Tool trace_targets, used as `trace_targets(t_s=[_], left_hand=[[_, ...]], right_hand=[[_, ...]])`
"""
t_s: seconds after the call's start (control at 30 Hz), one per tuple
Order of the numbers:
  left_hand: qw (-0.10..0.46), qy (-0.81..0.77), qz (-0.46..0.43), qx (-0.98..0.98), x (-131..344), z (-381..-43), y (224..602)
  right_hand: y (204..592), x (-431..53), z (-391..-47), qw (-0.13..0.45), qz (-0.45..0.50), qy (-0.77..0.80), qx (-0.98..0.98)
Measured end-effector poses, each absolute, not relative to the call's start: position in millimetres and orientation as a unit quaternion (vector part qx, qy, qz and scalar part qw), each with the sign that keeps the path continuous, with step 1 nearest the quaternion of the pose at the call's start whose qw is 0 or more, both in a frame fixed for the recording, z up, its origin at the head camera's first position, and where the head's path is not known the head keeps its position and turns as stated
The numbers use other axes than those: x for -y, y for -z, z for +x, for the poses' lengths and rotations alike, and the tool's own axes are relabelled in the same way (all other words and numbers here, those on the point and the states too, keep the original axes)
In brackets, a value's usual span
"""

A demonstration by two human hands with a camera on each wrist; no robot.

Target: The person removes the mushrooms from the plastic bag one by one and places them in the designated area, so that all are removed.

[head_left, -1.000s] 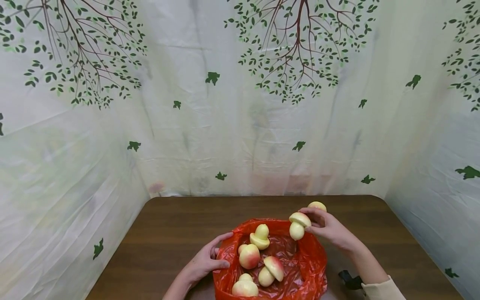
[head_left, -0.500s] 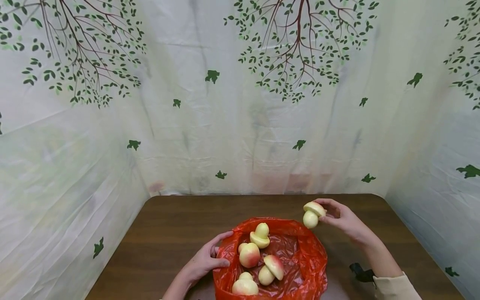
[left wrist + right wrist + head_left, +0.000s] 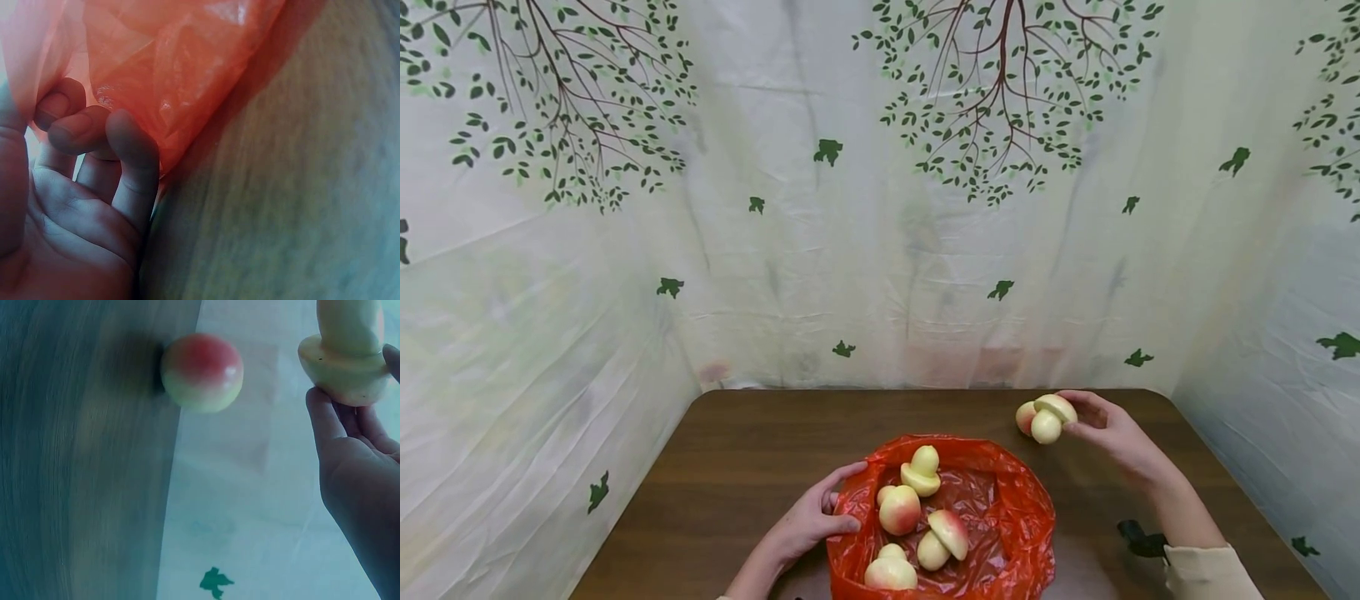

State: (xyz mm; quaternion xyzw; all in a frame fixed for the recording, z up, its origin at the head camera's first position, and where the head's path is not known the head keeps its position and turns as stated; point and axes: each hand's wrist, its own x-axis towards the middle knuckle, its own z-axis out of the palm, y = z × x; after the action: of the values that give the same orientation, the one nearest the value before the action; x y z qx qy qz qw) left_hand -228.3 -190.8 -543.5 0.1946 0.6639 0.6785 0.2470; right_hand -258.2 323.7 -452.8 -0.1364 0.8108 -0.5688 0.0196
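My left hand (image 3: 808,521) pinches the left rim of a red plastic bag (image 3: 1033,508), thumb over the edge. In the left wrist view its fingers curl against the thin red plastic. Several pale yellow toy mushrooms with red-blushed caps lie in the opened bag, one mushroom (image 3: 943,537) near its middle. Beyond the bag's right rim, my right hand (image 3: 1108,429) holds another mushroom (image 3: 344,372) by its cap, above the table. Beside it a mushroom (image 3: 203,372) with a red and yellow cap rests on the table, partly hidden in the head view; its stem is out of sight.
A brown wooden table (image 3: 760,442) lies under everything. Behind and at both sides hangs a pale curtain (image 3: 917,250) printed with branches and leaves. A black strap-like object (image 3: 1142,540) is at the right forearm, by the beige sleeve (image 3: 1213,573).
My right hand has carried its mushroom from over the bag's right rim to the right and back, beside the mushroom on the table. The left hand and bag have stayed put.
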Motion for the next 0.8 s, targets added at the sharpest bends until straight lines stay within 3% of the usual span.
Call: trace_targets(t_s=[0.8], left_hand=[[0.252, -0.68, 0.19, -0.661, 192, -228, 544]], right_hand=[[471, -367, -280, 0.009, -0.093, 0.57, -0.816]])
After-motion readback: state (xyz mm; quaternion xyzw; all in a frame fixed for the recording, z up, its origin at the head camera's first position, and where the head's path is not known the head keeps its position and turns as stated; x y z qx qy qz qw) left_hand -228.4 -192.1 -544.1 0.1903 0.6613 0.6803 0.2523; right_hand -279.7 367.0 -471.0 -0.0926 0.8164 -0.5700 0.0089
